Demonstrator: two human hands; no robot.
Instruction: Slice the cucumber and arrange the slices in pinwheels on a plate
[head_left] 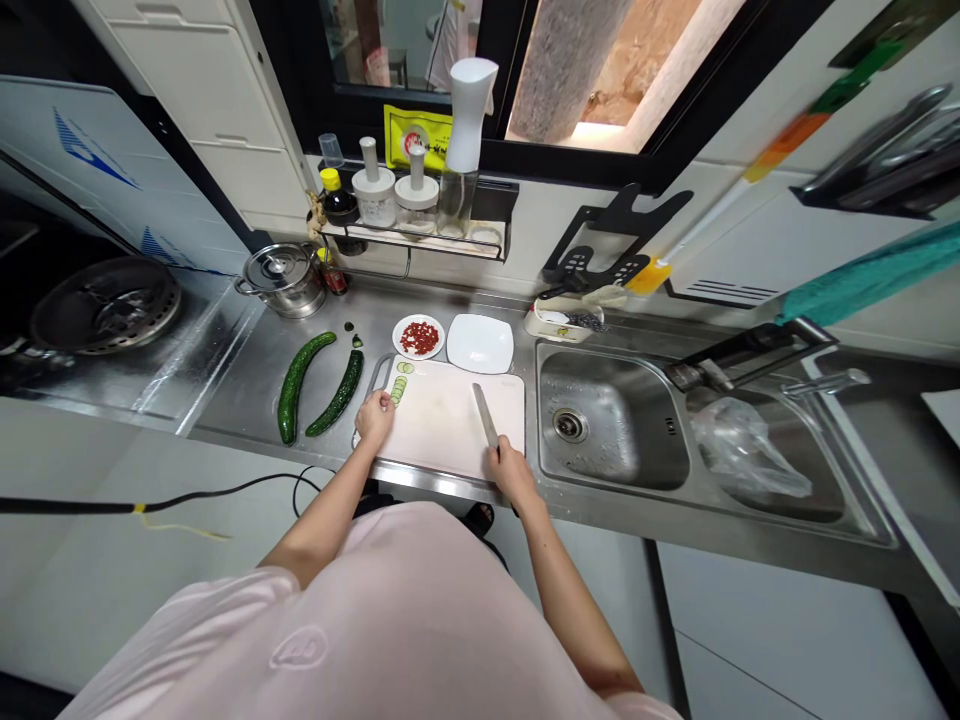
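Note:
A white cutting board [442, 415] lies on the steel counter in front of me. My right hand [513, 470] grips a kitchen knife [484, 414] by its handle, its blade over the right part of the board and pointing away from me. At the board's left edge, my left hand [374, 420] has its fingers pinched together beside a short row of thin cucumber slices [399, 388]; what is between the fingertips is too small to make out. Two whole-looking cucumbers, one long [298, 385] and one darker [339, 393], rest left of the board, with small cut ends [356, 341] behind them.
Behind the board stand a plate of chopped red pieces [420, 338] and a white square plate [480, 343]. A lidded pot [281, 277] and a frying pan [105, 302] are leftward. To the right is a sink [611, 420] with a plastic bag [746, 450] in its second basin.

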